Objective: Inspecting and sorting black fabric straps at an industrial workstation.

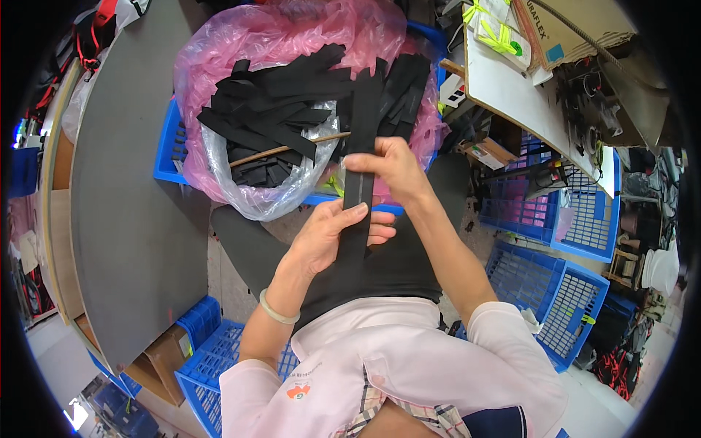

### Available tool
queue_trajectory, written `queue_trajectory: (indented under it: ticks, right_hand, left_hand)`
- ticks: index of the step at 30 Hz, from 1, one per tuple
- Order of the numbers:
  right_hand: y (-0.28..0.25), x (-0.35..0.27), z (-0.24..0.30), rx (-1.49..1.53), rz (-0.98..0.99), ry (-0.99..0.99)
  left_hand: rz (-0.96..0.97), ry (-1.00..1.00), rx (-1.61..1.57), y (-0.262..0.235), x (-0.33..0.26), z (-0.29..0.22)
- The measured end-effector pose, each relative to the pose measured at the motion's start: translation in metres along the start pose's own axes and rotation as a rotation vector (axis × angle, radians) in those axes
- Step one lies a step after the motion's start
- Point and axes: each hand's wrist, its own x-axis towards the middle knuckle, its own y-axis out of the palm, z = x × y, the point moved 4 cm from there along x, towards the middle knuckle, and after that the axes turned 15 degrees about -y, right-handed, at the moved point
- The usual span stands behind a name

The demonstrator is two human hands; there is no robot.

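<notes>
Both of my hands grip a long black webbing strap (359, 186) that runs lengthwise in front of me. My left hand (326, 232) holds its lower part, thumb on top and fingers underneath. Higher up, my right hand (392, 169) pinches the strap with the thumb lying across it. The strap's far end reaches over a pile of black straps (270, 102) in a blue crate (169, 150) lined with pink and clear plastic bags. More black straps (401, 95) lie at the pile's right side. A thin wooden stick (281, 150) rests across the pile.
To the left stands a curved grey tabletop (139, 182). At the right are a white-topped bench (511, 102) with yellow-green ties (496, 36) and blue crates (526, 281). Another blue crate (212, 365) stands at my lower left. The strap crate is directly before my knees.
</notes>
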Motion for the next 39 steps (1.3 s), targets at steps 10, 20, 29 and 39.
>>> queue_trajectory:
  ticks: [10, 20, 29, 39]
  right_hand:
    - [-0.033, 0.011, -0.047, 0.275, -0.429, 0.109]
    - [-0.135, 0.1, -0.056, -0.069, -0.363, -0.04]
    - [-0.077, 0.118, -0.035, -1.014, -0.299, -0.561]
    - [0.102, 0.088, -0.137, -0.89, 0.602, -0.283]
  left_hand:
    - [-0.249, 0.218, 0.276, -0.034, 0.023, 0.028]
    - [-0.287, 0.131, 0.218, -0.062, 0.064, 0.025]
    - [-0.892, 0.618, -0.133, -0.191, 0.027, -0.043]
    - [-1.312, 0.41, -0.132, -0.272, 0.019, -0.062]
